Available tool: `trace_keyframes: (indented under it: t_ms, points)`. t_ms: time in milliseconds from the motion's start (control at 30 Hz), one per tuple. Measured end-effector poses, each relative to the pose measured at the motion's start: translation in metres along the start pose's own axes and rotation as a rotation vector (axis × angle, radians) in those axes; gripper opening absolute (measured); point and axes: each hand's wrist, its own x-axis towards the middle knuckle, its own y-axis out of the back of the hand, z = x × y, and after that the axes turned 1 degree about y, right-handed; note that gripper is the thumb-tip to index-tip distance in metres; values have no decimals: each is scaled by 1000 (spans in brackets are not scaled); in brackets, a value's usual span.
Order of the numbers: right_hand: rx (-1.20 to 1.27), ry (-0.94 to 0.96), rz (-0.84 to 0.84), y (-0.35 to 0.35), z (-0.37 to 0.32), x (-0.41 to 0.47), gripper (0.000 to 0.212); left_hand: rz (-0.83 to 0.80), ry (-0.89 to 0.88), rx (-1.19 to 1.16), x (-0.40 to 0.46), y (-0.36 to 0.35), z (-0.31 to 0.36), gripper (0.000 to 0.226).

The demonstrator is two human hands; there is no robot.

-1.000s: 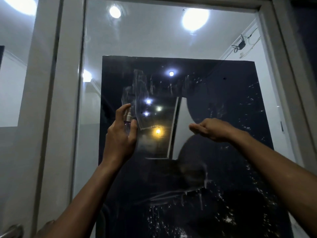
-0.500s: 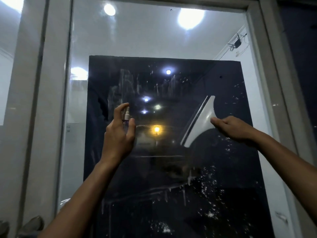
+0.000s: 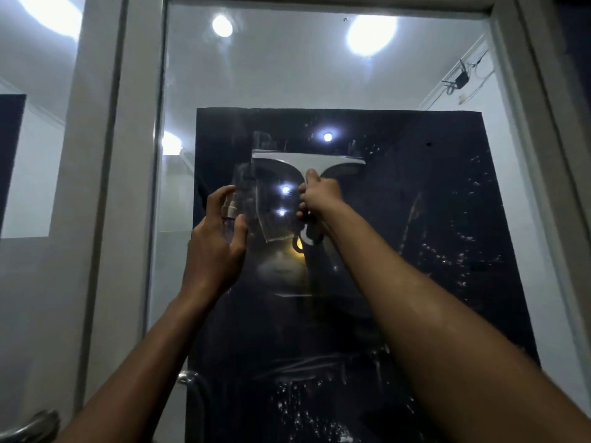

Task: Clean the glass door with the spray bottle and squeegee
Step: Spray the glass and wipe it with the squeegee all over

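Nearest the camera, both forearms reach up and forward toward the glass door. A metal door handle shows at the lower left edge.

Left hand: fingers wrapped round a small spray bottle, forefinger raised over the nozzle, the bottle held just short of the pane at mid-height.

Right hand: closed round the handle of the squeegee. The blade lies level, and appears pressed to the glass just above the hand, near the top of the dark sheet behind the pane.

On the glass: droplets and runs of liquid cover the right side and the lower part; a smeared wet patch sits between the two hands. Beyond, ceiling lights reflect in the pane, and a white door frame borders it.

Assessment: the wiping step appears in hand, blade set at the head of a stroke. The next move likely calls for a steady downward pull, with even pressure and the blade kept level, through the wet area. The right-hand droplets remain unwiped; much of the task seems outstanding.
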Motion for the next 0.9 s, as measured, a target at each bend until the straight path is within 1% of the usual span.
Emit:
trace_keyframes:
  t_ms: [100,300,433,567,667,700,767,833,900]
  points:
    - [-17,-27,60,-3,36,-6,45,-17,7,-21,-5,4,-8,42]
    - [-56,-38,96,12,116,-61,51,-37,37,-43,-26,1,-17,43]
    - [-90,-123,64,34,152,-102,51,-79,81,-85,-41,-2,-18,45]
    - [-135,-118,28,54,165,-127,52,-88,79,-90,-48,0,-19,44]
    - [-199,-28,39,64,154,-127,51,-79,65,-63,-44,5,-17,44]
    - [-249,29,52,66,146,-123,52,-72,62,-53,-40,8,-16,44]
    - [-433,194,60,68,124,-108,55,-64,57,-43,-32,15,-16,43]
    - [-682,367,-19,61,99,-91,58,-51,57,-40,-24,21,-16,43]
    - [-909,497,-169,44,78,-76,61,-43,53,-40,-20,25,-16,43]
